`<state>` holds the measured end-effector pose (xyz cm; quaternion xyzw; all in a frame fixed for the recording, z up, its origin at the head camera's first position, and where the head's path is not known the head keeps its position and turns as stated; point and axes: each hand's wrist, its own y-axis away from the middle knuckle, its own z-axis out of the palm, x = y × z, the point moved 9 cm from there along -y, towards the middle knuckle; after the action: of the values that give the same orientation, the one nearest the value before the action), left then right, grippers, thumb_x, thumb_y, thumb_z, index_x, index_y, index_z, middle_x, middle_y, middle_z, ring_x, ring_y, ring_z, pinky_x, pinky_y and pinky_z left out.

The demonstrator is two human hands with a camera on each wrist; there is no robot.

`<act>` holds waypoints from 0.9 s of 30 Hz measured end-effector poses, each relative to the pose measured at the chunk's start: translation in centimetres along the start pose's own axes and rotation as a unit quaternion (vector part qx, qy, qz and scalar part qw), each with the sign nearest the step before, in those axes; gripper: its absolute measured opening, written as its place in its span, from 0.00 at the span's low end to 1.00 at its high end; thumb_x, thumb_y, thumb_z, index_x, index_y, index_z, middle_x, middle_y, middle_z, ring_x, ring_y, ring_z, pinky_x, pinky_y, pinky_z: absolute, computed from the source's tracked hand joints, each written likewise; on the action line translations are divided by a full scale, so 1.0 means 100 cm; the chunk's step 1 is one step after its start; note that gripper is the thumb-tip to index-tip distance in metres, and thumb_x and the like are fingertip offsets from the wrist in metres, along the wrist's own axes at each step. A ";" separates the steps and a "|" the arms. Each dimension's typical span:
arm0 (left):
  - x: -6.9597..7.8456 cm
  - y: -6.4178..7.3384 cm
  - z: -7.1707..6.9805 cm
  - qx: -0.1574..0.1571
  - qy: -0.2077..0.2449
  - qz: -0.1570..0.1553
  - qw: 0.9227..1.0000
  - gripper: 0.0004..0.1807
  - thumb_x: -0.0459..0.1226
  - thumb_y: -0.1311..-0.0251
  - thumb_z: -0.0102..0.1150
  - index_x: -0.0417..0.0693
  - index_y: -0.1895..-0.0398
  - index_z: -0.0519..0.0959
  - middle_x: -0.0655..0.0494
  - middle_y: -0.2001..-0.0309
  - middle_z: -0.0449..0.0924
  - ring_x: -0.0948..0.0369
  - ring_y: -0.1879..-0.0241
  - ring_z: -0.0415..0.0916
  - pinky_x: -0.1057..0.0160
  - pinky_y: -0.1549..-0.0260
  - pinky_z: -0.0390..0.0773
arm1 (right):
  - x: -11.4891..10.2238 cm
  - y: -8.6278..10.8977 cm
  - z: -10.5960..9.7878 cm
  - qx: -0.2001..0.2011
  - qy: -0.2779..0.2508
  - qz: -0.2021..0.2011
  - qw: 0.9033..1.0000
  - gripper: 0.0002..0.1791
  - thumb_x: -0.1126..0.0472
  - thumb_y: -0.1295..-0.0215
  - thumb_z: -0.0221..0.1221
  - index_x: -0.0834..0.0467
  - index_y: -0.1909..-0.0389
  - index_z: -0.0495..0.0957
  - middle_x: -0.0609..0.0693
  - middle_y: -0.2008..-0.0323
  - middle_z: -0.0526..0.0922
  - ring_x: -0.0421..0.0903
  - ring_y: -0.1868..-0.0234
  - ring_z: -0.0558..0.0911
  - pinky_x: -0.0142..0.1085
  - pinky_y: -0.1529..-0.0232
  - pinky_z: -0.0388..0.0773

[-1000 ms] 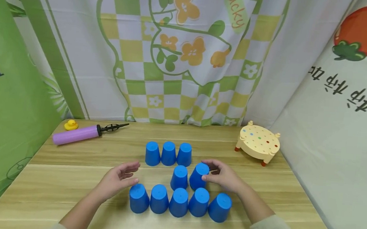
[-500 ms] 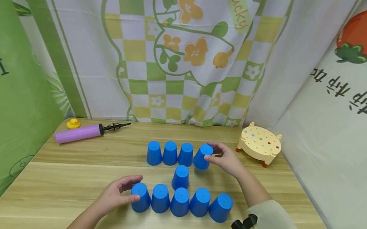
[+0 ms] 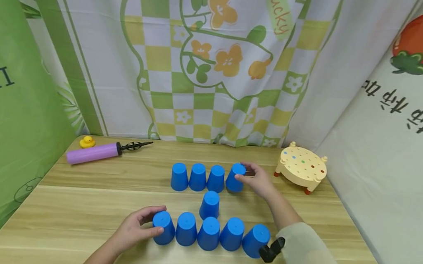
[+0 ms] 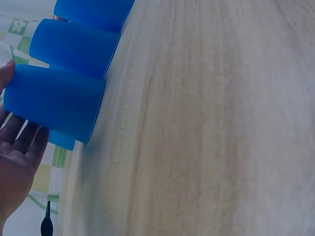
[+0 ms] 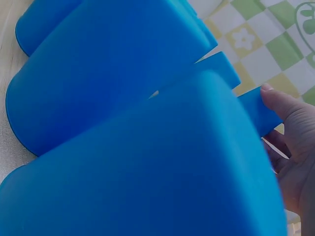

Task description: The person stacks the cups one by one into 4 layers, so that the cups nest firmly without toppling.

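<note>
Several upside-down blue cups stand in two rows, with a single blue cup [image 3: 209,205] between them. My right hand [image 3: 259,180] grips the blue cup [image 3: 235,178] at the right end of the back row, thumb on the near side. My left hand [image 3: 134,228] holds the leftmost blue cup [image 3: 164,227] of the front row. In the left wrist view, fingers and thumb lie on opposite sides of that cup [image 4: 56,101]. In the right wrist view, front-row cups hide much of the cup [image 5: 257,112] in my right hand [image 5: 295,142].
On the wooden table [image 3: 90,205], a purple hand pump [image 3: 94,152] and a yellow rubber duck [image 3: 87,141] lie at the back left. A cream stool-like toy [image 3: 302,166] with dotted top stands back right. Curtains hang behind and along both sides.
My right hand has carried a cup from the middle row to the right end of the back row. My left hand has moved down onto the front row's leftmost cup.
</note>
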<state>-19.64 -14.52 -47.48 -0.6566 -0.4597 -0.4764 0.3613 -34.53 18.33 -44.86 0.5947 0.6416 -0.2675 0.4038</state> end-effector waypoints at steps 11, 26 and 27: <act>-0.007 0.000 -0.001 0.008 0.008 -0.025 1.000 0.30 0.37 0.42 0.68 0.35 0.37 0.72 0.36 0.39 0.75 0.74 0.47 0.75 0.74 0.47 0.74 | 0.012 -0.007 0.012 -0.010 0.012 0.011 1.000 0.32 0.55 0.34 0.63 0.58 0.31 0.66 0.61 0.38 0.74 0.59 0.37 0.73 0.51 0.39 0.76; -0.007 0.000 0.000 0.013 0.012 -0.025 1.000 0.30 0.37 0.42 0.68 0.35 0.37 0.72 0.35 0.39 0.75 0.78 0.48 0.74 0.75 0.47 0.73 | 0.012 -0.001 0.010 -0.008 0.002 0.014 1.000 0.36 0.53 0.34 0.62 0.58 0.28 0.62 0.63 0.34 0.70 0.61 0.35 0.71 0.53 0.38 0.75; -0.007 0.000 0.000 0.012 0.013 -0.024 1.000 0.30 0.37 0.42 0.68 0.34 0.37 0.72 0.35 0.39 0.75 0.78 0.48 0.74 0.75 0.47 0.73 | 0.012 0.000 0.009 -0.006 -0.002 0.011 1.000 0.36 0.53 0.34 0.62 0.58 0.28 0.62 0.63 0.34 0.70 0.61 0.34 0.71 0.53 0.38 0.74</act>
<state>-19.70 -14.71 -48.15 -0.6350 -0.4764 -0.4875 0.3636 -34.28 18.24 -46.29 0.5986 0.6360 -0.2607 0.4113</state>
